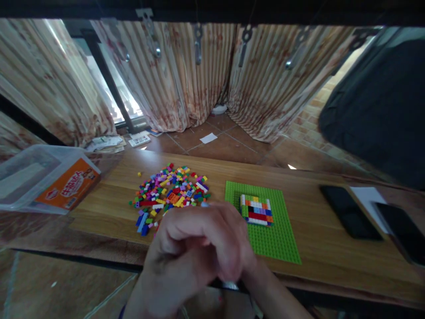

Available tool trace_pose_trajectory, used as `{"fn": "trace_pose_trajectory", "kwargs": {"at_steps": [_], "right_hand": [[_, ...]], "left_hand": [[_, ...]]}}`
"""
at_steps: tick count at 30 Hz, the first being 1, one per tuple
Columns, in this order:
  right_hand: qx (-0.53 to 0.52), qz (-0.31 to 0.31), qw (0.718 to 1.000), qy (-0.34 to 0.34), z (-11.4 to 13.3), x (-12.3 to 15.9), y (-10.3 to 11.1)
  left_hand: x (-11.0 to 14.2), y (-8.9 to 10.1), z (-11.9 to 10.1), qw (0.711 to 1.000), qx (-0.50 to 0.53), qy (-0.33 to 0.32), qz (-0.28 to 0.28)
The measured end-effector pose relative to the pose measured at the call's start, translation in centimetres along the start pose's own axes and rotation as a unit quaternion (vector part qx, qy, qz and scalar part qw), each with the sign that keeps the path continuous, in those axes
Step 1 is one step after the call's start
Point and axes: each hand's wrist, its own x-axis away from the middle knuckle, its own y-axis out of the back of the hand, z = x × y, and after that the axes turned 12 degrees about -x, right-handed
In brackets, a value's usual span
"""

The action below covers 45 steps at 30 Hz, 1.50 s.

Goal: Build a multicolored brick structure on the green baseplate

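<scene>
Above the tabletop (318, 257), left hand (186, 257) and right hand (241, 237) bunch together, fingers (206, 223) curled; can't tell what they're gripping. Loose bricks (172, 196) sit left of a half-hidden green baseplate (279, 239) carrying a brick build (257, 210).

Shows smooth wood with a low sheen on the desk (318, 248), hard, slightly shiny plastic in the bricks (174, 196) and studded, more matt plastic in the baseplate (282, 230). Looks like clear, smooth plastic in the box (40, 161). Has dark, glassy faces on the phones (350, 212), matt paper in the sheet (368, 198), soft cloth in the curtains (172, 75), shiny metal in the hooks (198, 46) and tile on the floor (232, 148).
</scene>
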Motion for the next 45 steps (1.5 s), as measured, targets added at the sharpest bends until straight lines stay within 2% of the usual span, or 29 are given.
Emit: {"fn": "trace_pose_trajectory", "kwargs": {"at_steps": [2, 3, 5, 7, 10, 14, 17, 19, 21, 23, 26, 33, 41, 45], "right_hand": [[-0.049, -0.050, 0.996, -0.047, -0.6, -1.0, 2.4], [-0.080, -0.081, 0.989, -0.096, -1.1, -1.4, 3.6], [-0.131, -0.134, 0.964, -0.187, -2.2, -2.1, 5.7], [-0.177, -0.192, 0.937, -0.234, -3.4, -2.5, 7.4], [-0.235, -0.222, 0.903, -0.283, -4.6, -2.6, 9.0], [-0.303, -0.205, 0.873, -0.324, -5.7, -2.2, 10.0], [-0.306, -0.192, 0.869, -0.339, -6.7, -1.9, 10.5], [-0.280, -0.181, 0.880, -0.339, -7.5, -1.6, 10.9], [-0.221, -0.168, 0.903, -0.327, -8.3, -1.4, 11.2], [-0.166, -0.149, 0.925, -0.307, -8.9, -1.4, 11.2], [-0.156, -0.129, 0.937, -0.283, -9.4, -1.5, 10.7], [-0.223, -0.078, 0.933, -0.273, -10.3, -1.8, 9.4], [-0.206, -0.039, 0.934, -0.289, -10.6, -1.6, 9.8], [-0.196, -0.039, 0.935, -0.291, -10.3, -1.7, 9.7]], "left_hand": [[-1.3, 0.2, 0.9, 0.998, 0.040, -0.007, -0.043], [-1.6, 0.4, 1.9, 0.996, 0.052, -0.006, -0.069], [-2.2, 0.7, 4.3, 0.989, 0.038, 0.056, -0.131], [-2.6, 0.9, 6.6, 0.970, 0.002, 0.133, -0.202], [-3.1, 0.5, 8.8, 0.948, -0.046, 0.206, -0.238], [-3.3, -0.7, 9.9, 0.941, -0.096, 0.243, -0.214], [-3.3, -1.4, 10.7, 0.941, -0.148, 0.246, -0.182], [-3.5, -1.8, 11.3, 0.941, -0.199, 0.226, -0.154], [-3.9, -2.0, 12.0, 0.936, -0.269, 0.191, -0.124], [-4.5, -2.1, 12.6, 0.920, -0.346, 0.149, -0.104], [-5.6, -2.4, 13.3, 0.899, -0.416, 0.105, -0.084], [-7.4, -3.0, 14.9, 0.905, -0.409, 0.111, -0.035], [-7.5, -3.0, 15.0, 0.898, -0.422, 0.122, -0.010], [-7.5, -3.1, 15.0, 0.891, -0.434, 0.129, -0.004]]}}
